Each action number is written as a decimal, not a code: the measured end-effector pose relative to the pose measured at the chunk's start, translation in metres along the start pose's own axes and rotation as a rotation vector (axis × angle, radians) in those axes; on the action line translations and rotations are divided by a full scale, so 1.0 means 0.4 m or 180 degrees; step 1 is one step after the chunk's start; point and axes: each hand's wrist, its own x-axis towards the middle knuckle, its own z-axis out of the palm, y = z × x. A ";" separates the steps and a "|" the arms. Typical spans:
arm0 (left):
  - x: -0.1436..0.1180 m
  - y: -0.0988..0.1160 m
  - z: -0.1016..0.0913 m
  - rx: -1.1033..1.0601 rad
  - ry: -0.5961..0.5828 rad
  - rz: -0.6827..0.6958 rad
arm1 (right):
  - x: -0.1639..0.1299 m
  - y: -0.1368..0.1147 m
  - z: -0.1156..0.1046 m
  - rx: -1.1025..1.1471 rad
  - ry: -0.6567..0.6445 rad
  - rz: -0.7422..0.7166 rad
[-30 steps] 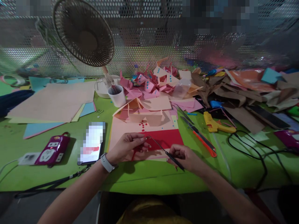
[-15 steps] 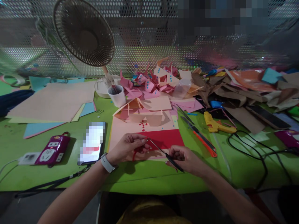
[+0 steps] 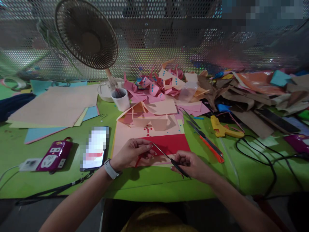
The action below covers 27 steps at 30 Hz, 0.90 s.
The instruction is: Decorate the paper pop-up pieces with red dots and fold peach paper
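Note:
My left hand, a pale watch at its wrist, pinches a narrow red paper strip whose loose end hangs under the fingers. My right hand grips the dark handle of a pair of scissors. Their thin blades point up and left, with the tip at my left fingertips; whether the blades are parted I cannot tell. Beneath both hands lies a red paper sheet on peach paper. Small red squares are scattered just above the red sheet.
Folded peach paper stands behind. Farther back are a pile of pink paper shapes, a white cup and a fan. An orange cutter and yellow glue gun lie right; a phone and purple power bank left.
My left fingertips and the scissor tip have shifted very slightly left. The red strip's hanging end has swung a little left. Other things on the table look the same.

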 end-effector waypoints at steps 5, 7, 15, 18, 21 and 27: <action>-0.001 -0.002 -0.002 -0.0102 0.0041 -0.0064 | 0.002 0.008 -0.002 -0.0008 0.0021 -0.0026; -0.003 -0.003 -0.003 -0.0223 0.0080 -0.0144 | 0.003 0.015 -0.004 -0.0014 0.0029 -0.0025; -0.007 -0.002 -0.001 -0.0327 0.0098 -0.0220 | 0.006 0.026 -0.005 -0.0016 0.0073 -0.0073; -0.005 -0.004 -0.003 -0.0303 0.0078 -0.0178 | 0.006 0.027 -0.006 0.0003 0.0078 -0.0051; -0.002 -0.006 -0.007 -0.0228 0.0057 -0.0106 | 0.007 0.030 -0.007 0.0009 0.0078 -0.0031; 0.000 -0.008 -0.011 -0.0211 0.0056 -0.0092 | 0.007 0.029 -0.006 -0.0006 0.0123 -0.0057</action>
